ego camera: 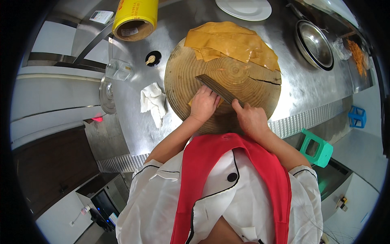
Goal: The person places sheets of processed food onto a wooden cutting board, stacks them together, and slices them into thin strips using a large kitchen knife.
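Note:
A round wooden chopping block [189,73] with a crack at its right side stands before me. My right hand [250,117] is closed on the handle end of a cleaver [220,90], whose dark blade slants up to the left across the block. Just left of the blade, my left hand [204,102] presses, fingers bent, on a small yellow-brown sheet [191,102] that is mostly hidden beneath it. A pile of thin yellow-brown sheets, perhaps tofu skin [227,39], lies folded over the far edge of the block.
Left of the block are a crumpled white cloth [153,102], a black lid [153,58], a glass jar [118,69] and a yellow roll of film [135,19]. White plates [245,9] stand at the back, metal bowls [315,44] at the right. A green stool [323,150] is beyond the table's near edge.

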